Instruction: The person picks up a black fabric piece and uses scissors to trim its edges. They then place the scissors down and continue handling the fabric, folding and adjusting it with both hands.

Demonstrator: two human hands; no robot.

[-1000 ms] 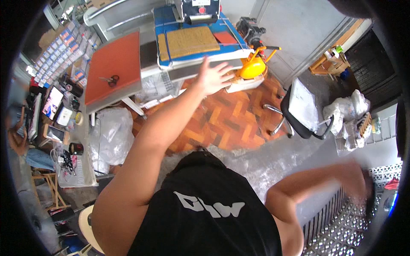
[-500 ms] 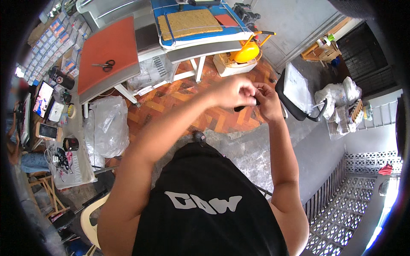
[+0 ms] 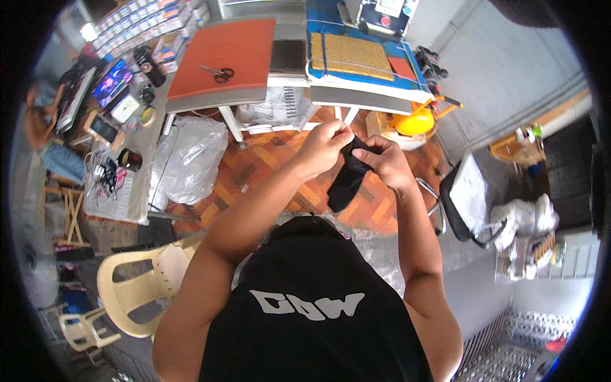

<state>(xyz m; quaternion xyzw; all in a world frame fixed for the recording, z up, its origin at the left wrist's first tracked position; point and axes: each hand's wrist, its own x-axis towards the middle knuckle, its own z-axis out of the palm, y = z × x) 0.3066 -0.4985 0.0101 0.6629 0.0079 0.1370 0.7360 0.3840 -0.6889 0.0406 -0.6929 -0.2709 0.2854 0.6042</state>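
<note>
A black sock [image 3: 347, 187] hangs in front of my chest, its foot end pointing down and to the left. My right hand [image 3: 386, 163] grips its upper part, thumb pressed across the cloth. At the sock's top edge, my left hand [image 3: 327, 150] is closed in a pinch; its fingertips partly hide what they hold there. Ahead to the left, beyond both hands, a pair of black-handled scissors [image 3: 220, 74] lies on an orange board [image 3: 248, 54].
A blue-topped table [image 3: 331, 81] with a tan board [image 3: 356, 54] stands ahead. A yellow rounded machine [image 3: 414, 121] sits right of it. Left are a cluttered desk [image 3: 137, 191], a plastic-wrapped bundle [image 3: 194, 159] and a cream chair [image 3: 121, 280]. At right stands a black-framed chair [image 3: 464, 197].
My view has turned left, bringing the cream chair further in. The sock, mostly hidden between my hands before, now hangs at length, and my hands have lowered slightly.
</note>
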